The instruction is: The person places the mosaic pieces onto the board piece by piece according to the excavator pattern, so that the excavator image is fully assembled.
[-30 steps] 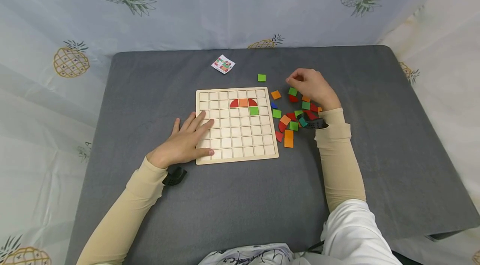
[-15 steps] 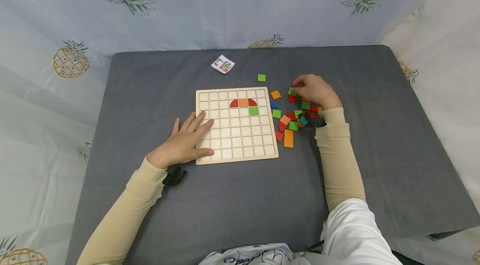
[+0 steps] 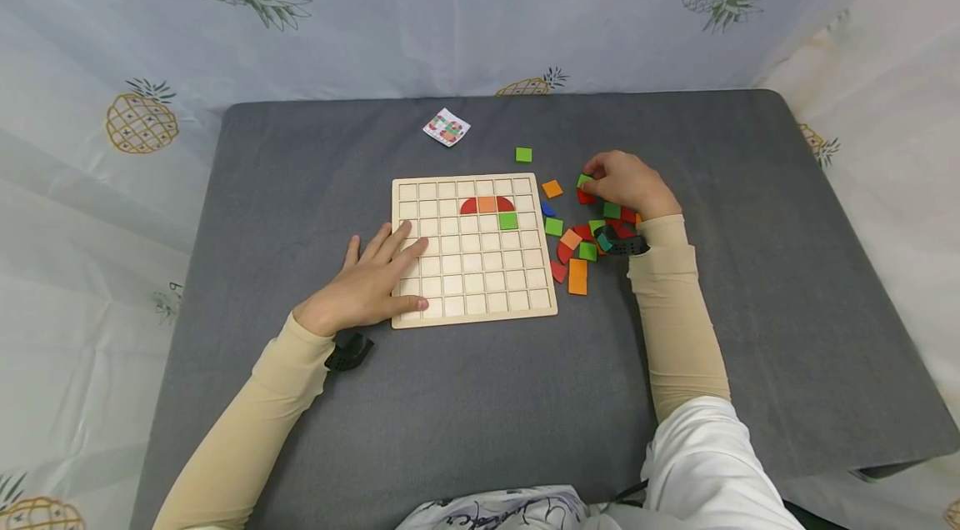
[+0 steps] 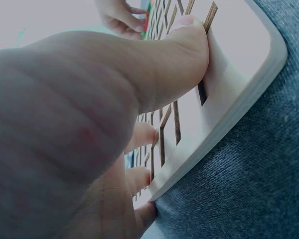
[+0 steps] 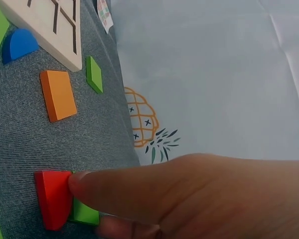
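Right of head-view centre, a green tile (image 5: 84,214) is being pinched, apparently for pickup, by the right hand (image 3: 632,184), a lift seemingly being required next, the board (image 3: 480,288) being steadied by the spread left hand (image 3: 360,284).

No text or number was legible; the print on the small, white, square card (image 3: 447,127) — multicoloured — was too tiny to read.

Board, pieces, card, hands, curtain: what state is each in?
Board: flat, most cells bare
Set pieces: four, in the board's cells
Loose pieces: scattered, mostly right of the board
Card: lying pattern side up
Left hand: spread, resting on the board
Right hand: thumb and finger on a green tile
Curtain: hanging
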`<move>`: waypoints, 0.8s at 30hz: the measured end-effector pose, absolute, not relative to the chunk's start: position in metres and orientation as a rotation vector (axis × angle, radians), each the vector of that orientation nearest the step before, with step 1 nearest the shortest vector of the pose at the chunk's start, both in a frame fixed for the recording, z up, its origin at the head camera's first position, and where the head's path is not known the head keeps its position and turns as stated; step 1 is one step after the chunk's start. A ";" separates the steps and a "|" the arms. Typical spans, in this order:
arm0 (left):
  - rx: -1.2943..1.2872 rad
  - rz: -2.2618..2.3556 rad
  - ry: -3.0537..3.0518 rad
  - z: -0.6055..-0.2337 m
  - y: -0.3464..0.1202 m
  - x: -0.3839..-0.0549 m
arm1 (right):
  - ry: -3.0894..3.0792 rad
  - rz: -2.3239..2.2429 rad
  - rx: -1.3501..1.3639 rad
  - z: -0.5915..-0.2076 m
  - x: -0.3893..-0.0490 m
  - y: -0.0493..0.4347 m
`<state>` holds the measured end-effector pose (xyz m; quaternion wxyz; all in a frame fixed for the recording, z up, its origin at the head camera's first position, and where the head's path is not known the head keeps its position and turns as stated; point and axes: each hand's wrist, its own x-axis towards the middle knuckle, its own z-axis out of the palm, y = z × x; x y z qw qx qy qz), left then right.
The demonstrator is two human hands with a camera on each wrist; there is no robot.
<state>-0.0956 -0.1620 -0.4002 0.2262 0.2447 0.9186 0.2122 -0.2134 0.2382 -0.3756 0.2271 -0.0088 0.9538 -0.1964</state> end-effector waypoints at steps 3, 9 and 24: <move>0.673 0.584 2.531 -0.400 -0.162 -0.096 | 2.633 -0.540 -0.033 -0.376 -0.214 0.239; 0.667 0.583 2.528 -0.398 -0.161 -0.095 | 2.654 -0.529 -0.038 -0.376 -0.214 0.238; 0.667 0.595 2.525 -0.400 -0.162 -0.096 | 2.689 -0.745 -0.283 -0.358 -0.203 0.220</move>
